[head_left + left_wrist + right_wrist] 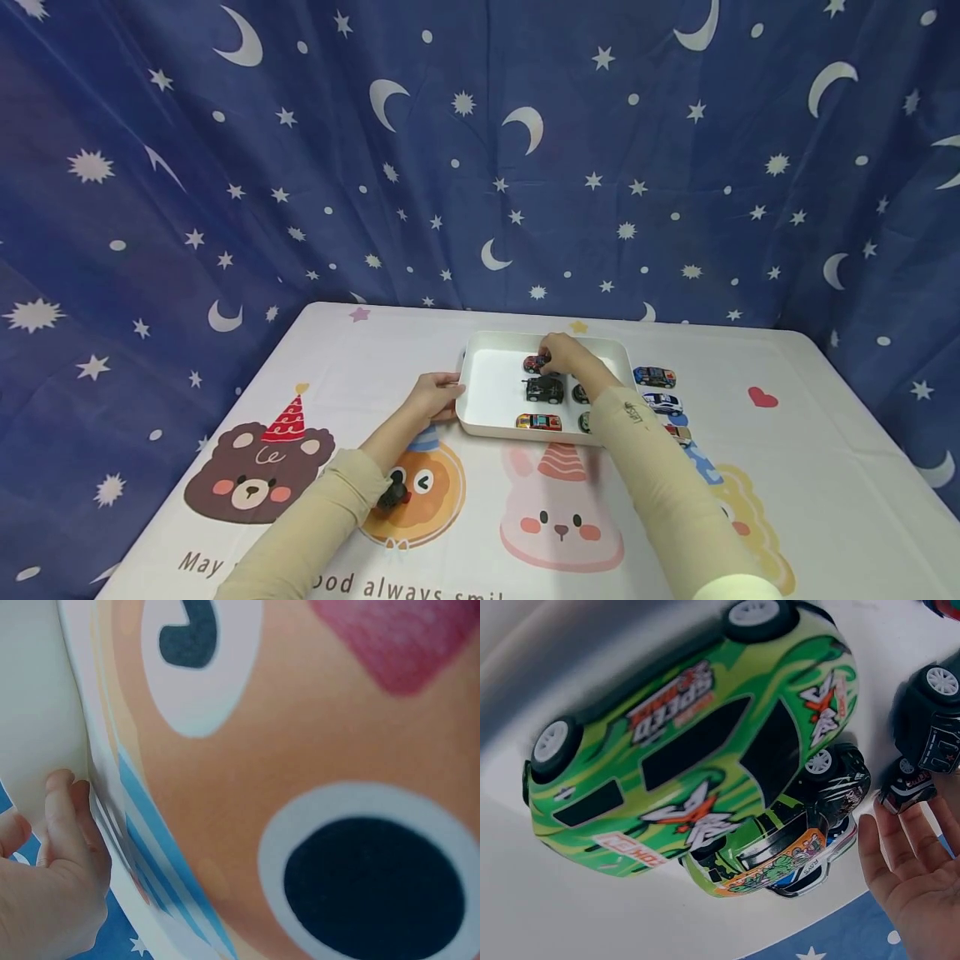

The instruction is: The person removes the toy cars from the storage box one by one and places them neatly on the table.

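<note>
My left hand (437,397) holds the left edge of a white tray (480,417), thumb over the rim and fingers against the outside wall. Inside the tray, toward its far side, my right hand (572,357) pinches the end of a small red-and-black toy car (533,364). In the right wrist view, the fingertips meet that car (909,786). A black toy car (544,389) sits just nearer than it. A yellow-and-red toy car (538,422) lies along the near wall. Green toy cars, one large in view (697,750), are partly hidden by my right arm in the head view.
Right of the tray, a blue toy car (655,377), a white-and-blue one (663,404) and another (678,434) stand on the table. A dark object (392,493) lies by my left forearm. The tablecloth (825,467) has printed animals; a blue star curtain (480,167) hangs behind.
</note>
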Demonstrator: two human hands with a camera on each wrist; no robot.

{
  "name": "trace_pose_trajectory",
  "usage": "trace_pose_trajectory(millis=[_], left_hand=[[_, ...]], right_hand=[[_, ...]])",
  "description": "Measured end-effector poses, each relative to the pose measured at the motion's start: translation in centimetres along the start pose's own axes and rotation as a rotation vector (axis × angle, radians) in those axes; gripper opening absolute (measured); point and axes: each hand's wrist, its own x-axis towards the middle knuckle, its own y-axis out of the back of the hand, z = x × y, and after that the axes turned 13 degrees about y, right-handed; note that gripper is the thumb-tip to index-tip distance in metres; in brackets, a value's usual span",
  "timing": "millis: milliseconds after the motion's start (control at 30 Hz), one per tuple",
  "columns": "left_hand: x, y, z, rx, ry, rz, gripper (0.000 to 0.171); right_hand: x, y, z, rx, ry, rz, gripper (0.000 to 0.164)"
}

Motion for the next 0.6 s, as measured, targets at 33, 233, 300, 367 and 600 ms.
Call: trace_pose_trajectory(millis=[33, 233, 300, 367, 600], left_hand=[[0.1, 0.0, 0.0, -0.002, 0.003, 0.002, 0.039], [-0.1, -0.2, -0.1, 0.012, 0.007, 0.015, 0.039], [-0.2, -0.2, -0.1, 0.01, 0.005, 0.01, 0.04], [-0.2, -0.2, -0.1, 0.006, 0.003, 0.005, 0.04], [-0.2, -0.2, -0.1, -0.007, 0.004, 0.009, 0.039]], right_hand=[[-0.1, 0.0, -0.1, 0.004, 0.005, 0.006, 0.03], [-0.4, 0.3, -0.1, 0.076, -0.014, 0.035, 0.031], [-0.1, 0.3, 0.4, 0.1, -0.022, 0.036, 0.032], [0.3, 0.1, 1.1, 0.116, -0.023, 0.033, 0.033], [0.3, -0.1, 2.5, 0.162, 0.034, 0.09, 0.034]])
